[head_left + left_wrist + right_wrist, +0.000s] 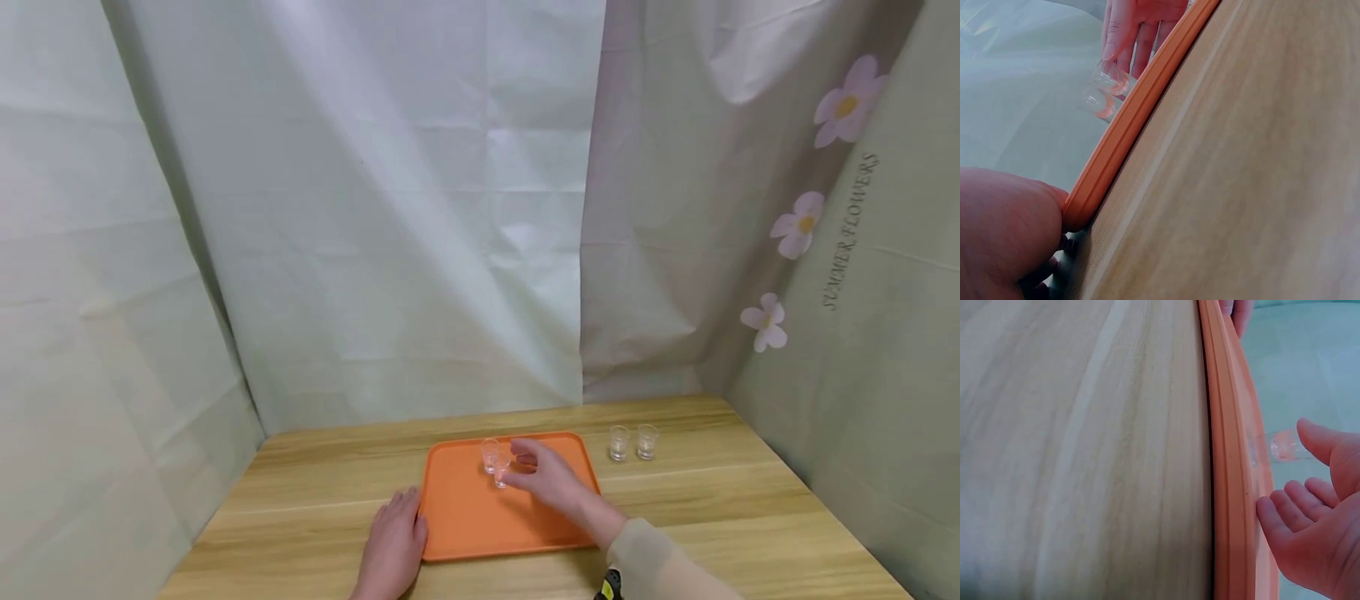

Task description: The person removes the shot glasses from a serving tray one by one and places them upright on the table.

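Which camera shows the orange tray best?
The head camera: it sees the orange tray from above, with its flat middle, though the right hand covers part. The left wrist and right wrist cameras each show mainly an edge, from low down.

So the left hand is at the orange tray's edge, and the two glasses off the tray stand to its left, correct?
Not to its left: the head view shows the two glasses off the tray standing to its right. The left hand is indeed at the tray's edge.
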`<state>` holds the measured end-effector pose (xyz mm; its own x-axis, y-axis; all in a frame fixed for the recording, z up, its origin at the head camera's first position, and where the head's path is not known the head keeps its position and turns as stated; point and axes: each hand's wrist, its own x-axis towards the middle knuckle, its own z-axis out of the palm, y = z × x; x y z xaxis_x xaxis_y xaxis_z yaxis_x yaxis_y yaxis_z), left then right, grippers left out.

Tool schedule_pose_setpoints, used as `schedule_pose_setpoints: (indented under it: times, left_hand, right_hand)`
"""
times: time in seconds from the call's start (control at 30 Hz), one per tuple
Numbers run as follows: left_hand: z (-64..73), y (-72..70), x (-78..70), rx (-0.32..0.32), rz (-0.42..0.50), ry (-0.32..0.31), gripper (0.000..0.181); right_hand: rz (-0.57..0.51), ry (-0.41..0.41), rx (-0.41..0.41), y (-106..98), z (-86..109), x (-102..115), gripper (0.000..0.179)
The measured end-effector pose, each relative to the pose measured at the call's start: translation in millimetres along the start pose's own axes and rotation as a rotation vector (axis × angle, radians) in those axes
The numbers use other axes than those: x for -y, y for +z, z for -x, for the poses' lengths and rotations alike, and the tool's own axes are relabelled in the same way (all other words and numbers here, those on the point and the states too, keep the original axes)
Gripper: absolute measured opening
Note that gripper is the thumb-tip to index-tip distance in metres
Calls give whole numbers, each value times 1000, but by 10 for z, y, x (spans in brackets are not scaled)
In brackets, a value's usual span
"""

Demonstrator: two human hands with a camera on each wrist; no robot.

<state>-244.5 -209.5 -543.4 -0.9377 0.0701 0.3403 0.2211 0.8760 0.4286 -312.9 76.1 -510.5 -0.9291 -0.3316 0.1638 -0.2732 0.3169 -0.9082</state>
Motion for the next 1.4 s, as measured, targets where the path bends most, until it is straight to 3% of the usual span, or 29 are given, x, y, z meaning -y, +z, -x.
schedule_pose_setpoints:
  times: [0.73,1.2,1.4]
  left_hand:
    - [25,22,-41,-15,16,11,42]
    - [34,38,-20,-17,19,7,42]
    - [24,32,-4,-55,17,19,41]
  right_hand:
    - [-26,-7,-59,152,-93,13,27]
    - [28,-26,-28,106,-45,8,20]
    - [17,-33,-31,53,19,33,23]
